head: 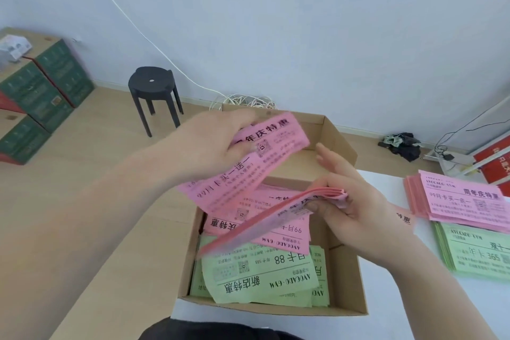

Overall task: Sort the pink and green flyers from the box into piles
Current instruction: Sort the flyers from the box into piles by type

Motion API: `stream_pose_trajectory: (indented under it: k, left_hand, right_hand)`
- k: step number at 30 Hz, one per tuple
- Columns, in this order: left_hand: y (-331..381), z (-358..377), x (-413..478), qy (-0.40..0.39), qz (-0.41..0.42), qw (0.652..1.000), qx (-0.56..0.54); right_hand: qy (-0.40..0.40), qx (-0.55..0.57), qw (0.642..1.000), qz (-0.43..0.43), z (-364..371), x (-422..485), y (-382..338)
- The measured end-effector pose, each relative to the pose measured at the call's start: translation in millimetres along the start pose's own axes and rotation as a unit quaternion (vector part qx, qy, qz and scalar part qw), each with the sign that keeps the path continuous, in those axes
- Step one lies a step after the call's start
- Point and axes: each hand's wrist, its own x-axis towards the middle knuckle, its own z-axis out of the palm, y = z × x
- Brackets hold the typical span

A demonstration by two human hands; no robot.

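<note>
An open cardboard box (345, 279) stands in front of me with pink flyers (278, 225) lying over green flyers (262, 281) inside. My left hand (209, 141) pinches a single pink flyer (248, 163) and holds it above the box. My right hand (350, 201) grips a thin stack of pink flyers (276, 215) that slants down over the box, its upper fingers stretched out. On the white table to the right lie a pink pile (463, 201) and, nearer to me, a green pile (480, 254).
The white table (414, 298) carries the box and both piles. A black stool (153, 85) stands on the wooden floor behind. Green cartons (41, 91) are stacked at the left. White cables (245, 101) are coiled by the wall, dark clutter (403, 143) at the right.
</note>
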Motion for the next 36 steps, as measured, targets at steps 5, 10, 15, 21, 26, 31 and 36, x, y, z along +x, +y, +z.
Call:
stream_pose_trajectory:
  k: [5, 10, 15, 21, 26, 31, 36]
  left_hand:
    - [16.4, 15.6, 4.8, -0.172, 0.059, 0.982, -0.056]
    - [11.3, 33.9, 1.7, -0.252, -0.032, 0.956, -0.144]
    - [-21.0, 57.0, -22.0, -0.264, -0.073, 0.949, -0.155]
    - [-20.9, 68.9, -41.8, -0.126, -0.079, 0.982, -0.113]
    - [-16.9, 101.0, -62.3, -0.031, -0.176, 0.951, -0.251]
    - [-18.2, 100.2, -73.4, -0.085, -0.143, 0.93, -0.328]
    - [-14.4, 91.5, -71.3, -0.148, -0.124, 0.92, -0.341]
  right_hand:
    - [-0.017, 0.004, 1.0, -0.005, 3.2, 7.8, -11.3]
    - [-0.02, 0.012, 0.995, 0.092, 12.5, 3.8, 2.6]
    - [0.045, 0.104, 0.982, 0.152, 26.6, -8.8, 31.8]
    - [0.132, 0.187, 0.957, 0.18, 40.9, -12.4, 54.1]
    - [0.153, 0.243, 0.924, 0.253, 62.0, -15.3, 71.2]
    - [0.132, 0.289, 0.914, 0.255, 59.6, -18.8, 82.4]
    - [0.115, 0.325, 0.912, 0.223, 60.5, -14.3, 87.8]
